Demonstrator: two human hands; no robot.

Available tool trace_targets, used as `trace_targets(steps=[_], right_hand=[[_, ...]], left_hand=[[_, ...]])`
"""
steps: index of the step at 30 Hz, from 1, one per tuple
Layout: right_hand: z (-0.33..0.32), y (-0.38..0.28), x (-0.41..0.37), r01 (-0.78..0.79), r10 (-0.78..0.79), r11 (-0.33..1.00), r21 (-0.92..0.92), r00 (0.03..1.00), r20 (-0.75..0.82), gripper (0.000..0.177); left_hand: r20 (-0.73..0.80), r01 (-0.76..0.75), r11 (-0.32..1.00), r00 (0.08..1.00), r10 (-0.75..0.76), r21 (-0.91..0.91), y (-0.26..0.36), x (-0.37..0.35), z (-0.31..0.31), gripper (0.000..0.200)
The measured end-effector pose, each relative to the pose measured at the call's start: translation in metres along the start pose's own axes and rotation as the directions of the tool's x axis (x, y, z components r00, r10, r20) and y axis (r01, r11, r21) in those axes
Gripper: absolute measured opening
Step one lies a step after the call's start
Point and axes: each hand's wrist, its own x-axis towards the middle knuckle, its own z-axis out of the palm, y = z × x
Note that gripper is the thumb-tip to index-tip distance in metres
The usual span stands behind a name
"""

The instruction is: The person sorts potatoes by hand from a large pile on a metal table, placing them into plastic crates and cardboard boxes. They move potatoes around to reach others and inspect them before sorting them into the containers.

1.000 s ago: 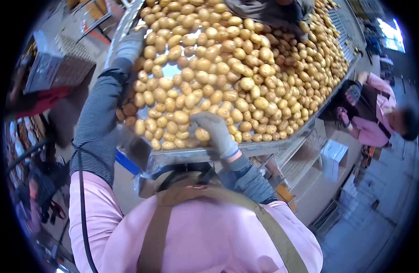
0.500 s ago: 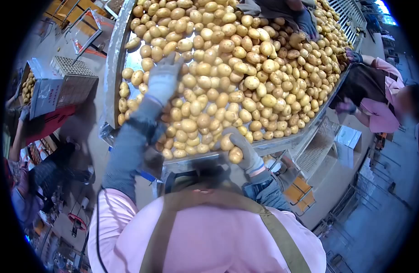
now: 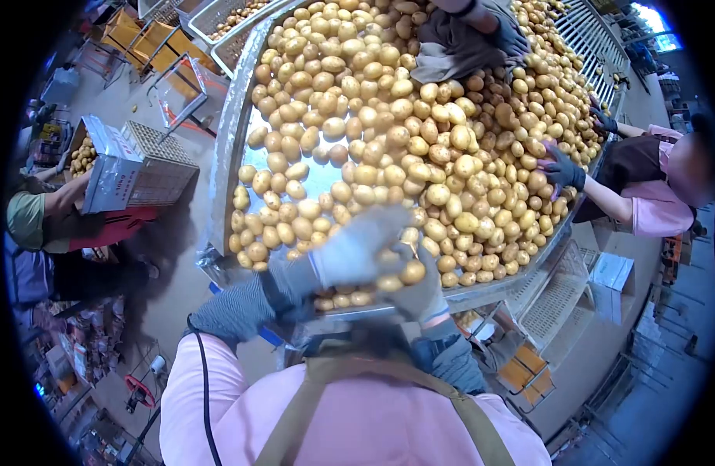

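Note:
Yellow potatoes [image 3: 462,167] cover most of a metal-rimmed sorting table [image 3: 227,163]. My gloved left hand [image 3: 361,247], smeared by motion, is over the potatoes at the near side, close to my right hand; its fingers are too blurred to read. At the near edge, my gloved right hand [image 3: 424,293] is closed around potatoes, one of which, a held potato [image 3: 412,271], shows at the fingers. Whether the two hands touch cannot be made out. A bare patch of the table's surface shows left of the middle.
A co-worker's gloved hand [image 3: 563,169] touches the pile at the right, and another person's gloved hand [image 3: 511,40] lies at the far side. A slatted metal rack [image 3: 589,43] adjoins the far right. To the left, someone stands by a cardboard box [image 3: 113,180] and a plastic crate [image 3: 161,147].
My left hand has swept from the upper left of the potatoes toward my right hand. My right hand still holds potatoes. The right co-worker's lower hand has come onto the pile; the camera view has shifted.

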Motion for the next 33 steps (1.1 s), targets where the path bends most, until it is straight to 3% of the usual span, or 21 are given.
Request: trace_targets(steps=[1,2,3,4,5,7,10,14,16,17,18,20,21,23,24,25,26,28,30,32,33], right_hand=[[-0.01,0.003,-0.002,0.184,-0.159,0.91,-0.373,0.983,0.097,0.062],[-0.008,0.004,-0.009,-0.025,0.021,0.999,0.03,0.99,0.14,0.06],[-0.006,0.006,-0.016,-0.273,0.206,0.77,0.577,0.962,0.18,0.058],[-0.004,0.008,-0.023,-0.365,0.378,0.401,0.84,0.901,0.212,0.056],[-0.007,0.009,-0.026,-0.369,0.408,0.305,0.878,0.884,0.23,0.053],[-0.005,0.011,-0.028,-0.357,0.438,0.35,0.866,0.88,0.186,0.048],[0.013,0.019,-0.038,-0.304,0.409,0.713,0.631,0.912,-0.023,0.043],[0.016,0.032,-0.022,-0.38,0.404,0.831,0.405,0.914,0.029,0.034],[0.015,0.032,-0.004,-0.477,0.474,0.812,0.335,0.875,0.098,0.034],[0.013,0.03,0.008,-0.538,0.526,0.787,0.301,0.841,0.126,0.035],[0.012,0.02,0.017,-0.386,0.389,0.886,0.257,0.92,0.038,0.036],[0.011,0.0,0.034,-0.065,0.077,0.994,0.086,0.987,-0.141,0.038],[0.011,-0.007,0.037,-0.099,0.151,0.951,0.293,0.976,-0.159,0.04],[-0.003,0.002,0.046,0.073,-0.027,0.847,0.527,0.995,-0.095,0.03],[-0.01,0.006,0.05,0.128,-0.115,0.758,0.639,0.991,-0.062,0.027],[0.002,0.039,0.031,-0.109,0.037,0.256,0.96,0.994,0.103,0.024],[-0.003,0.017,0.035,-0.171,0.085,0.064,0.983,0.982,0.166,0.028],[-0.012,-0.026,0.041,-0.216,0.179,-0.341,0.915,0.941,0.289,0.037],[0.003,0.011,0.025,-0.249,0.414,-0.252,0.935,0.846,0.336,0.062],[0.008,0.037,0.013,-0.228,0.465,-0.281,0.932,0.817,0.34,0.063],[0.012,0.046,0.008,-0.226,0.481,-0.283,0.932,0.808,0.341,0.061]], left_hand=[[-0.198,0.07,0.993,0.979,-0.05,0.093,-0.024,0.021,-0.015,0.051],[-0.327,0.19,0.982,0.927,-0.183,-0.013,-0.052,0.043,-0.049,0.049],[-0.445,0.273,0.951,0.841,-0.31,-0.147,-0.079,0.066,-0.083,0.048],[-0.514,0.343,0.933,0.822,-0.244,0.106,-0.126,0.092,-0.109,0.048],[-0.579,0.429,0.839,0.796,-0.176,0.336,-0.173,0.118,-0.135,0.049],[-0.477,0.568,0.631,0.814,-0.332,0.529,-0.188,0.154,-0.152,0.045],[-0.373,0.6,0.579,0.798,-0.473,0.552,-0.177,0.175,-0.161,0.051],[-0.324,0.574,0.77,0.811,-0.487,0.279,-0.177,0.151,-0.161,0.053],[-0.6,0.417,0.907,0.741,-0.303,0.057,-0.147,0.123,-0.125,0.053],[-0.533,0.455,0.88,0.716,-0.451,-0.133,-0.116,0.107,-0.112,0.052],[-0.621,0.366,0.912,0.676,-0.396,-0.184,-0.098,0.09,-0.078,0.049],[-0.301,0.435,0.9,0.861,-0.411,0.015,-0.016,0.057,-0.046,0.041],[-0.265,0.098,0.985,0.963,-0.058,0.14,-0.03,0.042,-0.014,0.041],[-0.128,-0.177,0.937,0.966,0.224,0.301,-0.043,0.049,-0.009,0.041],[-0.066,-0.102,0.93,0.989,0.134,0.354,-0.057,0.067,-0.028,0.041],[-0.006,-0.035,0.913,0.999,0.041,0.408,-0.058,0.09,-0.057,0.041],[-0.25,0.303,0.881,0.943,-0.221,0.364,-0.047,0.116,-0.094,0.018],[-0.587,0.203,0.969,0.806,-0.083,0.141,-0.131,0.173,-0.152,0.047],[-0.477,0.217,0.955,0.873,-0.097,0.203,-0.181,0.226,-0.205,0.061],[-0.368,0.239,0.768,0.93,-0.005,0.594,-0.217,0.255,-0.205,0.056],[-0.365,0.304,0.725,0.928,-0.077,0.618,-0.224,0.259,-0.202,0.056]])
